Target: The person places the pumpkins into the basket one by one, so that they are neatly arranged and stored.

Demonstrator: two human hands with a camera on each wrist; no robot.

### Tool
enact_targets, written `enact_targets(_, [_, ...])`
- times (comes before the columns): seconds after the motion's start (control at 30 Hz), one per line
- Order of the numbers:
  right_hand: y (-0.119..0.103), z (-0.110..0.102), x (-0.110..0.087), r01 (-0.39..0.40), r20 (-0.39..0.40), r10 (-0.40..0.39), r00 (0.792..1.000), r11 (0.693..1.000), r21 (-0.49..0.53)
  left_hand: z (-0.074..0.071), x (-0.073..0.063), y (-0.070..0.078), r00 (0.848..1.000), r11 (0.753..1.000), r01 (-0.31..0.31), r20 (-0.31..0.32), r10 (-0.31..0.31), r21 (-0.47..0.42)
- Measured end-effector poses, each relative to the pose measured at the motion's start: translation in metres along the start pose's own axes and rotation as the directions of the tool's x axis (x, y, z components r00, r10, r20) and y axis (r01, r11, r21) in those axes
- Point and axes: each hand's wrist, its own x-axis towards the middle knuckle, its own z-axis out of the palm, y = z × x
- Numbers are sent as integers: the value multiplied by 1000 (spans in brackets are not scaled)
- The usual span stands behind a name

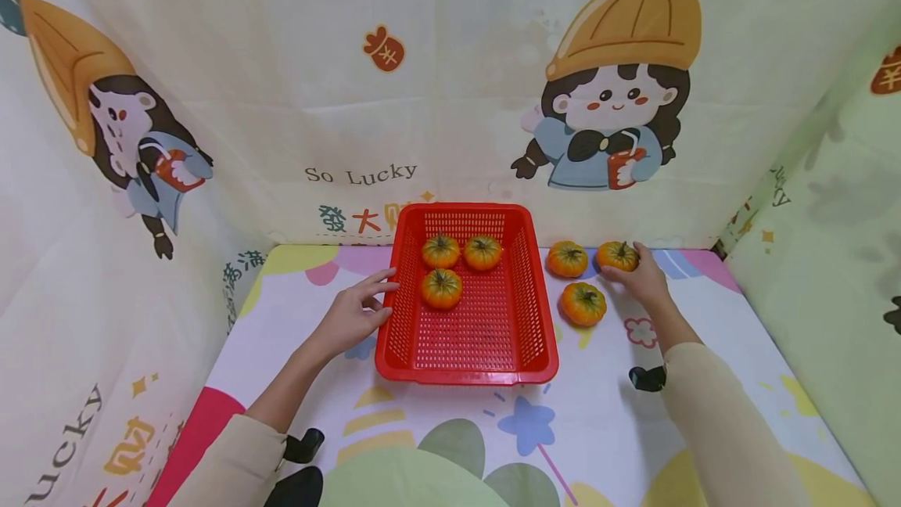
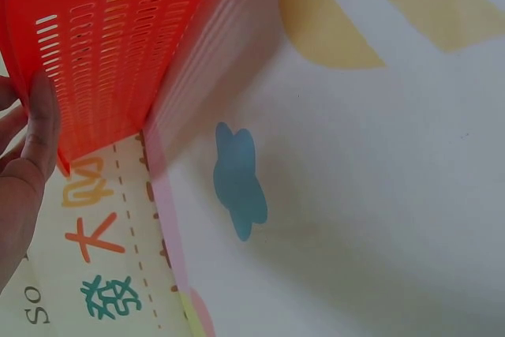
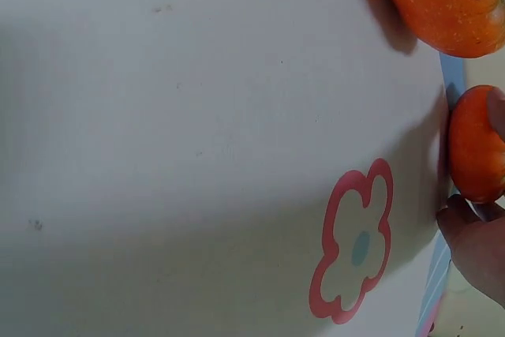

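Note:
A red plastic basket (image 1: 464, 376) stands on the table with three small orange pumpkins inside, two at the back and a third pumpkin (image 1: 441, 289) in front of them. My left hand (image 1: 354, 313) rests at its left rim, fingers spread and touching the edge; the left wrist view shows fingertips against the slotted wall (image 2: 102, 45). To the basket's right, my right hand (image 1: 642, 278) holds a pumpkin (image 1: 616, 256) between thumb and fingers. In the right wrist view this pumpkin (image 3: 475, 147) is partly cut off by the frame.
Two more pumpkins lie right of the basket: one pumpkin (image 1: 567, 259) near the back edge and another pumpkin (image 1: 583, 304) closer to me. A printed cloth (image 1: 464, 100) hangs behind the table (image 1: 598, 413), with further cloth at both sides.

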Motion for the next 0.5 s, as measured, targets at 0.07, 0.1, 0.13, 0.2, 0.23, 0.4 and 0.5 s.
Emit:
enact_targets(0.07, [1, 0, 1, -3, -2, 3, 1000, 1000, -15, 0, 0, 0, 1000, 1000, 1, 3, -1, 2])
enact_targets(0.1, [2, 0, 2, -5, -3, 5, 1000, 1000, -20, 0, 0, 0, 1000, 1000, 0, 3, 0, 4])
enact_targets(0.13, [3, 0, 2, -6, -5, 6, 1000, 1000, -25, 0, 0, 0, 1000, 1000, 0, 3, 0, 4])
enact_targets(0.2, [6, -1, 3, -5, -8, 5, 1000, 1000, -29, 1, 0, 0, 1000, 1000, -7, 1, 7, 4])
enact_targets(0.23, [7, -1, 3, -3, -11, 3, 1000, 1000, -29, 1, 0, -1, 1000, 1000, -8, -1, 8, 5])
enact_targets(0.4, [8, -5, -2, 41, -19, -42, 999, 999, -21, 1, 1, -2, 1000, 1000, -23, -6, 23, 17])
enact_targets(0.5, [5, -6, -7, 90, -32, -91, 995, 996, -25, 0, 1, -2, 1000, 1000, -15, -6, 15, 19])
